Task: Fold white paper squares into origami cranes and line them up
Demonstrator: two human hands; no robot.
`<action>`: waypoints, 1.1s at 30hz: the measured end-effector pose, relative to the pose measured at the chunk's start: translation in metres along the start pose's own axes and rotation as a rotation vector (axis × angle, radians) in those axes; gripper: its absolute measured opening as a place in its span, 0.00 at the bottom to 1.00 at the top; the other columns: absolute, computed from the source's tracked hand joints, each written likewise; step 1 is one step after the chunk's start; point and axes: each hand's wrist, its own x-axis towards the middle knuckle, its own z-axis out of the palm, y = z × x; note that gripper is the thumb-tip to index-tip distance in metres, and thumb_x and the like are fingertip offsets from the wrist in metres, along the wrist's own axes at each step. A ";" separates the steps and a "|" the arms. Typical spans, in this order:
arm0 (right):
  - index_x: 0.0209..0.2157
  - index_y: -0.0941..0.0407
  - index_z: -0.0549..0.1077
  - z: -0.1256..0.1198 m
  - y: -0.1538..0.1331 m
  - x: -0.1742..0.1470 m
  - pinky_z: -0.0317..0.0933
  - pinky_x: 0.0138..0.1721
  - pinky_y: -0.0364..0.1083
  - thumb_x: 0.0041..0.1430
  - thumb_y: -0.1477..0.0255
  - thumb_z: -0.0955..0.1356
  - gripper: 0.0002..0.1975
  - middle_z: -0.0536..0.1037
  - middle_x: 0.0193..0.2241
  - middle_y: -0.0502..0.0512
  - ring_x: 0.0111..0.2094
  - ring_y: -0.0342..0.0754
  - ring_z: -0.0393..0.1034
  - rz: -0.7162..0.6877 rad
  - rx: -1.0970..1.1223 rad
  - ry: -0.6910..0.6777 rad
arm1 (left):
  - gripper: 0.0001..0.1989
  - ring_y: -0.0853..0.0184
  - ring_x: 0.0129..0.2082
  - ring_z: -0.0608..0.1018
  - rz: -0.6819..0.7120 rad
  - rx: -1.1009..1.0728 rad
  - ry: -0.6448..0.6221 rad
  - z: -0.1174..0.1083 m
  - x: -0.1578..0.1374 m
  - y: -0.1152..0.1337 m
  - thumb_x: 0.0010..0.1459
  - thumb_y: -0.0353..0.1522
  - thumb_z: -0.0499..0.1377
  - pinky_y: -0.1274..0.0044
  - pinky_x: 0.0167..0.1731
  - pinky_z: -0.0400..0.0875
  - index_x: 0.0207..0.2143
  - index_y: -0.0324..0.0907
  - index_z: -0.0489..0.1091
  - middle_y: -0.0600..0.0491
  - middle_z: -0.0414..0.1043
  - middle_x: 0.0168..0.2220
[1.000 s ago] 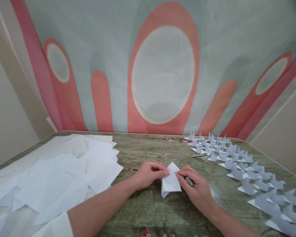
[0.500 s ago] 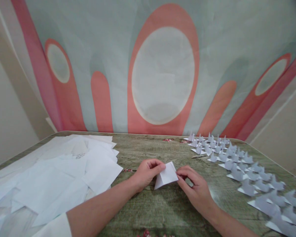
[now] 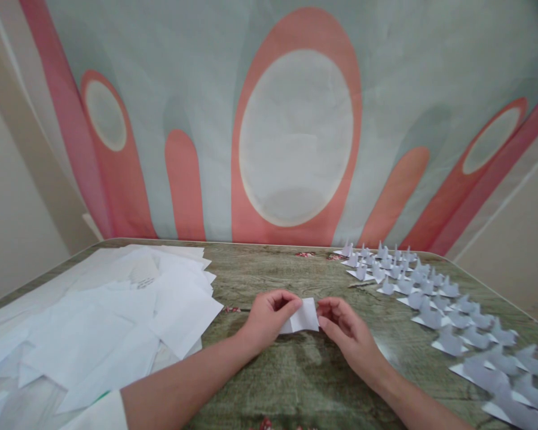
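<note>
In the middle of the head view, just above the table, is a small folded sheet of white paper [image 3: 305, 316] with a crease across it. My left hand [image 3: 273, 312] pinches it from the left, thumb on top, covering its left part. At its right edge is my right hand [image 3: 344, 325], fingers curled and thumb tip at the lower right corner. How much paper lies between those right fingertips is partly hidden.
Loose white sheets [image 3: 103, 316] lie in an overlapping pile on the left of the wood-patterned table [image 3: 260, 382]. Several folded paper figures [image 3: 448, 340] stand in rows along the right side. A printed backdrop [image 3: 215, 89] rises behind the table's far edge.
The paper has turned in my fingers, from a pointed, tilted shape to a flatter, squarer one. My right hand has shifted slightly left and up; the left hand has barely moved.
</note>
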 end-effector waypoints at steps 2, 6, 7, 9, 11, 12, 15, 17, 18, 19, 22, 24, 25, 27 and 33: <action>0.42 0.55 0.66 0.000 0.002 0.001 0.61 0.35 0.44 0.56 0.64 0.65 0.14 0.70 0.33 0.52 0.34 0.47 0.66 0.015 0.007 -0.019 | 0.09 0.70 0.26 0.71 0.063 0.048 -0.035 0.001 -0.003 0.001 0.49 0.35 0.61 0.80 0.28 0.64 0.27 0.37 0.73 0.53 0.73 0.26; 0.36 0.57 0.70 0.000 0.004 0.001 0.58 0.30 0.42 0.55 0.63 0.66 0.12 0.70 0.28 0.51 0.29 0.44 0.63 0.005 -0.100 0.010 | 0.08 0.68 0.30 0.73 0.134 0.131 -0.064 0.004 -0.009 0.003 0.50 0.34 0.61 0.78 0.33 0.66 0.28 0.37 0.74 0.50 0.75 0.28; 0.34 0.57 0.71 0.000 0.004 0.001 0.57 0.28 0.42 0.55 0.63 0.66 0.12 0.69 0.27 0.50 0.28 0.44 0.62 -0.003 -0.127 0.025 | 0.08 0.67 0.30 0.73 0.127 0.133 -0.068 0.004 -0.009 0.003 0.50 0.34 0.61 0.78 0.33 0.66 0.29 0.37 0.74 0.50 0.75 0.29; 0.30 0.57 0.72 0.000 0.002 0.001 0.55 0.26 0.41 0.56 0.62 0.66 0.12 0.68 0.25 0.49 0.26 0.43 0.61 -0.013 -0.163 0.045 | 0.09 0.67 0.30 0.74 0.103 0.121 -0.070 0.005 -0.009 0.003 0.50 0.35 0.61 0.78 0.33 0.67 0.30 0.37 0.73 0.50 0.74 0.29; 0.29 0.57 0.72 0.001 -0.001 0.000 0.54 0.26 0.41 0.56 0.62 0.65 0.12 0.68 0.24 0.49 0.25 0.43 0.60 -0.020 -0.172 0.051 | 0.10 0.67 0.30 0.73 0.081 0.105 -0.069 0.005 -0.009 0.002 0.49 0.35 0.62 0.78 0.33 0.67 0.32 0.36 0.73 0.50 0.74 0.30; 0.28 0.57 0.72 0.001 -0.002 0.000 0.54 0.26 0.41 0.56 0.62 0.65 0.12 0.68 0.23 0.49 0.25 0.43 0.60 -0.022 -0.172 0.054 | 0.11 0.68 0.30 0.73 0.072 0.096 -0.069 0.005 -0.009 0.002 0.49 0.35 0.62 0.78 0.33 0.67 0.33 0.36 0.72 0.50 0.74 0.31; 0.28 0.57 0.72 0.000 -0.004 0.000 0.54 0.26 0.41 0.56 0.63 0.65 0.12 0.68 0.23 0.49 0.25 0.43 0.61 -0.043 -0.177 0.068 | 0.13 0.67 0.32 0.73 0.041 0.072 -0.095 0.005 -0.008 0.000 0.48 0.34 0.63 0.78 0.33 0.66 0.36 0.36 0.71 0.49 0.74 0.33; 0.28 0.57 0.72 0.000 -0.005 0.000 0.54 0.26 0.41 0.56 0.64 0.65 0.11 0.68 0.24 0.49 0.26 0.43 0.61 -0.077 -0.185 0.083 | 0.16 0.68 0.32 0.73 0.024 0.053 -0.128 0.005 -0.007 -0.001 0.48 0.34 0.63 0.77 0.33 0.66 0.39 0.36 0.70 0.49 0.74 0.34; 0.28 0.57 0.73 0.000 -0.005 0.000 0.54 0.27 0.41 0.56 0.64 0.65 0.11 0.68 0.24 0.49 0.26 0.43 0.61 -0.100 -0.191 0.091 | 0.16 0.68 0.32 0.73 0.018 0.047 -0.142 0.005 -0.007 -0.002 0.48 0.35 0.63 0.77 0.33 0.66 0.39 0.36 0.70 0.49 0.73 0.34; 0.28 0.57 0.73 -0.001 -0.006 0.000 0.55 0.27 0.41 0.57 0.65 0.65 0.10 0.68 0.24 0.50 0.27 0.43 0.62 -0.123 -0.197 0.099 | 0.16 0.68 0.31 0.73 0.014 0.046 -0.152 0.005 -0.007 -0.002 0.48 0.35 0.62 0.77 0.33 0.66 0.40 0.36 0.70 0.49 0.73 0.34; 0.29 0.56 0.73 -0.001 -0.007 0.001 0.57 0.29 0.42 0.57 0.66 0.65 0.09 0.70 0.26 0.51 0.29 0.44 0.64 -0.177 -0.212 0.125 | 0.15 0.68 0.29 0.72 0.024 0.063 -0.167 0.004 -0.007 0.001 0.51 0.37 0.61 0.78 0.31 0.66 0.37 0.36 0.71 0.49 0.73 0.31; 0.30 0.56 0.74 -0.002 -0.007 0.001 0.59 0.31 0.42 0.57 0.67 0.66 0.08 0.71 0.28 0.52 0.30 0.45 0.65 -0.200 -0.223 0.140 | 0.13 0.68 0.30 0.72 0.054 0.089 -0.166 0.003 -0.008 0.005 0.52 0.37 0.60 0.78 0.32 0.66 0.35 0.36 0.72 0.50 0.73 0.31; 0.30 0.56 0.74 -0.002 -0.007 0.001 0.59 0.32 0.43 0.56 0.67 0.66 0.08 0.71 0.28 0.53 0.31 0.46 0.65 -0.210 -0.231 0.147 | 0.12 0.67 0.30 0.72 0.074 0.105 -0.161 0.003 -0.008 0.007 0.52 0.36 0.60 0.78 0.33 0.66 0.35 0.36 0.73 0.50 0.73 0.31; 0.31 0.55 0.75 -0.003 -0.007 0.001 0.60 0.33 0.44 0.56 0.67 0.66 0.08 0.72 0.29 0.53 0.32 0.46 0.66 -0.228 -0.252 0.153 | 0.11 0.67 0.32 0.73 0.114 0.139 -0.147 0.002 -0.009 0.011 0.52 0.36 0.59 0.78 0.33 0.66 0.34 0.37 0.74 0.50 0.73 0.31; 0.32 0.54 0.75 -0.003 -0.008 -0.001 0.61 0.33 0.45 0.57 0.67 0.65 0.08 0.72 0.29 0.54 0.32 0.48 0.67 -0.337 -0.361 0.233 | 0.08 0.66 0.36 0.73 0.242 0.216 -0.038 0.001 -0.010 0.014 0.51 0.32 0.60 0.77 0.37 0.66 0.35 0.40 0.74 0.50 0.73 0.34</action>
